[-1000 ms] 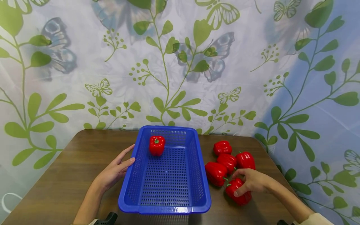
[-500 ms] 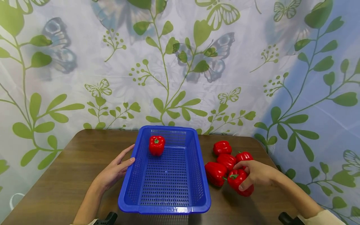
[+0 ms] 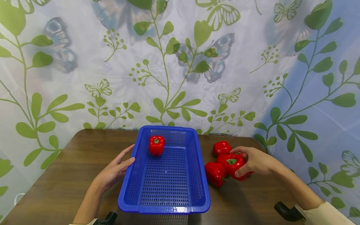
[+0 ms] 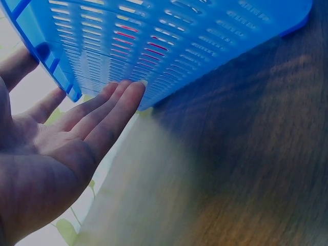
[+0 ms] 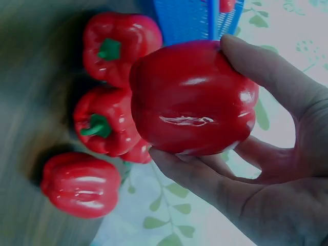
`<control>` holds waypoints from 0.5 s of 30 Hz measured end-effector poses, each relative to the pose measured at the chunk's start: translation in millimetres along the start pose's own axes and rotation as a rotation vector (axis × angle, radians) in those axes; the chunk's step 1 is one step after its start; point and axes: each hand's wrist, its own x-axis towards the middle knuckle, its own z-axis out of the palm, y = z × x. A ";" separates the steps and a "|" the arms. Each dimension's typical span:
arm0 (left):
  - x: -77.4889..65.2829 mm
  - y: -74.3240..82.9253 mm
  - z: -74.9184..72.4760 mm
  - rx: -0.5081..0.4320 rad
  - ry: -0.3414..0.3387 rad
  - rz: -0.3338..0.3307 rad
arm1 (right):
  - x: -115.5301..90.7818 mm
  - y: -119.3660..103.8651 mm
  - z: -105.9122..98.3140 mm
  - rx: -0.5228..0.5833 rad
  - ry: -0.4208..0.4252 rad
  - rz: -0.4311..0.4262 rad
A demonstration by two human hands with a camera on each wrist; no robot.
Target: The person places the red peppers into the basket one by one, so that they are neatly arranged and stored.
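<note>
My right hand (image 3: 257, 161) grips a red bell pepper (image 5: 192, 100) between thumb and fingers. In the right wrist view it is held above several other red bell peppers, among them one lying on its side (image 5: 82, 185). My left hand (image 3: 111, 173) touches the left side of a blue plastic basket (image 3: 164, 210). Its fingers lie straight along the perforated outer wall in the left wrist view. One red bell pepper (image 3: 156, 147) stands in the basket's far left corner, green stem up. The held pepper and right hand partly cover the peppers behind in the head view.
The brown wooden table (image 3: 70, 162) carries everything. Loose peppers lie right of the basket, one red bell pepper (image 3: 215, 174) close to its wall and another pepper (image 3: 221, 148) farther back. A curtain (image 3: 180, 68) with leaves and butterflies hangs behind the table.
My right hand has lifted the gripped pepper from the table and carried it away from me, over the other peppers. The left hand and the basket have stayed in place.
</note>
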 end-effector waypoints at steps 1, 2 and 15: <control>-0.1 0.4 0.1 0.001 0.002 0.000 | 0.9 -2.9 -0.3 -0.015 0.013 -0.004; -0.3 0.7 0.2 0.003 0.002 0.000 | 1.8 -5.8 -0.5 -0.034 0.026 -0.009; 0.2 -0.7 -0.9 -0.001 -0.009 0.007 | 18.7 -38.1 6.9 -0.124 0.129 -0.096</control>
